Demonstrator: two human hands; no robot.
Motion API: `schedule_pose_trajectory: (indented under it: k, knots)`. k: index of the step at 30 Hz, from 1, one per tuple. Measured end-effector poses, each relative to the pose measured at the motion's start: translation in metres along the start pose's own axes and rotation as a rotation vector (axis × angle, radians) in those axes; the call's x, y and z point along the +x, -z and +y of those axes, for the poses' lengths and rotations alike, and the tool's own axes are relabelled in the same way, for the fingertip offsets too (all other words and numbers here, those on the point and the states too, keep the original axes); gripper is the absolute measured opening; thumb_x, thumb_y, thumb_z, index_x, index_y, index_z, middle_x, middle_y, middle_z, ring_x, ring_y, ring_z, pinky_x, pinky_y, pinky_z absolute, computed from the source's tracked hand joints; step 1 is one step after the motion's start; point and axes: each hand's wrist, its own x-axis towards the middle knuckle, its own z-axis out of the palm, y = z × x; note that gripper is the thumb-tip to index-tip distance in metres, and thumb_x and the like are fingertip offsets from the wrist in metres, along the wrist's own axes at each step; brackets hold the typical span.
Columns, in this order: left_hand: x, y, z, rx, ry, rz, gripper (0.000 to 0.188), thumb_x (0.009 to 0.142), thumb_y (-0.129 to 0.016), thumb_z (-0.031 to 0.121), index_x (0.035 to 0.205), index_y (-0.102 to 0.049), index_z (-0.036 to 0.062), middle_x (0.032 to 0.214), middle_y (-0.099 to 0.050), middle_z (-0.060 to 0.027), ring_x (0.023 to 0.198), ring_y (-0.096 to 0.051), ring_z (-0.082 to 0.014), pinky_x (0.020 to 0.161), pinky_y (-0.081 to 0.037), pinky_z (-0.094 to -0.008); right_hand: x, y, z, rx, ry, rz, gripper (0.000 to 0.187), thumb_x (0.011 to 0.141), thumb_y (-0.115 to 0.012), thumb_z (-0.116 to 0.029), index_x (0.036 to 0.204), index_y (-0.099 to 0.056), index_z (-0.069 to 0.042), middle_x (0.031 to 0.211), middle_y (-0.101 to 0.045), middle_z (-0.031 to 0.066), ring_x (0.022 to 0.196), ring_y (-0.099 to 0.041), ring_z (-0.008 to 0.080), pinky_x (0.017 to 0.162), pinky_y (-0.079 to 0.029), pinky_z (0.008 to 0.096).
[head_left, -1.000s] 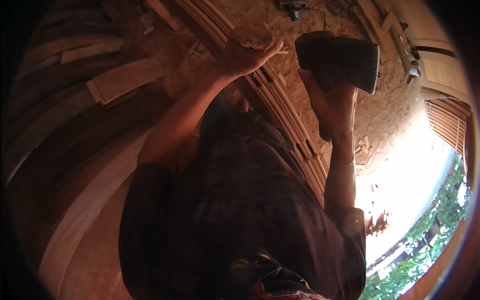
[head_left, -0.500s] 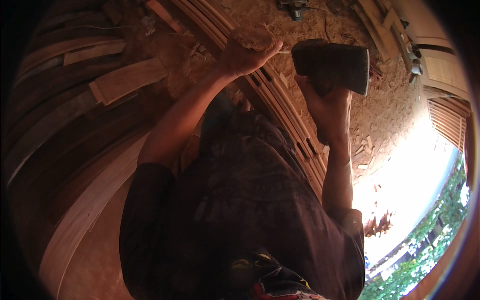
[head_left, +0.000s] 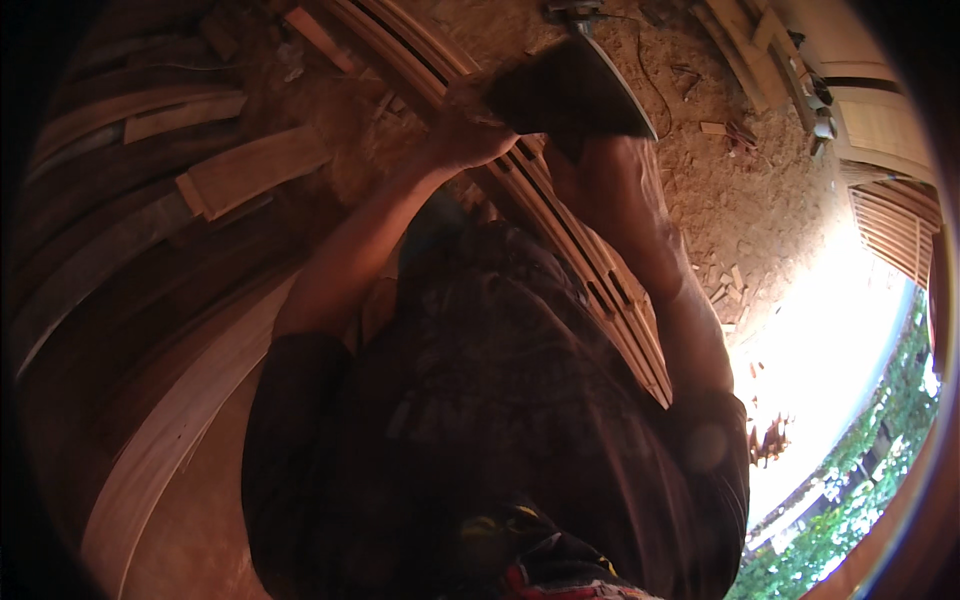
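Observation:
My right hand (head_left: 605, 185) is closed around a hatchet whose broad dark head (head_left: 575, 95) sits above the fist. Its pale, flared cutting edge faces the upper right, and the handle is hidden from view. Close by on the left, my left hand (head_left: 465, 135) is closed, its fingers partly covered by the hatchet head. What it holds is hidden now; earlier a rough, rounded brown top showed over it. Below both hands, long grooved timbers (head_left: 560, 225) with dark slots cut into them run diagonally past my body.
Planks and curved boards (head_left: 255, 165) are stacked along the left. Sawdust and wood chips cover the ground (head_left: 710, 205) on the right. A power tool (head_left: 575, 10) with a cord lies at the top. Wooden frames (head_left: 895, 235) stand at the far right, near bright daylight.
My right hand has swung the hatchet left and up, tilting its head, which now overlaps my left hand. My left hand has shifted only slightly down and left.

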Motion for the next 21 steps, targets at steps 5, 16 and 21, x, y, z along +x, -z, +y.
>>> schedule_pose_trajectory:
  k: [5, 16, 21]
  knots:
    - [-0.022, 0.009, -0.015, 0.355, -0.182, -0.107, 0.025, 0.086, -0.081, 0.019, 0.105, -0.074, 0.0049, 0.101, -0.077, -0.0083, 0.088, -0.075, -0.0251, 0.08, -0.06, -0.0359, 0.018, 0.044, -0.039, 0.171, 0.108, 0.159, 0.018, 0.088, -0.071, -0.019, 0.095, -0.075, -0.003, 0.084, -0.072, 0.0167, 0.071, -0.071, 0.0346, 0.06, -0.055, 0.042]
    - [-0.035, 0.004, 0.002, -0.122, 0.253, -0.036, 0.031, 0.088, -0.079, 0.017, 0.114, -0.07, 0.0052, 0.101, -0.076, -0.0101, 0.092, -0.074, -0.0219, 0.081, -0.059, -0.0347, -0.006, 0.017, -0.005, 0.042, 0.045, -0.124, 0.02, 0.089, -0.071, -0.02, 0.106, -0.074, -0.01, 0.098, -0.071, 0.0202, 0.085, -0.072, 0.0342, 0.069, -0.057, 0.043]
    - [-0.042, -0.003, 0.001, -0.111, 0.184, 0.027, 0.035, 0.087, -0.079, 0.018, 0.118, -0.068, 0.0066, 0.111, -0.074, -0.0104, 0.106, -0.071, -0.0227, 0.085, -0.058, -0.0358, -0.004, 0.019, -0.049, 0.291, 0.137, 0.164, 0.024, 0.088, -0.073, -0.028, 0.106, -0.075, -0.011, 0.09, -0.071, 0.0207, 0.09, -0.072, 0.035, 0.071, -0.057, 0.0473]
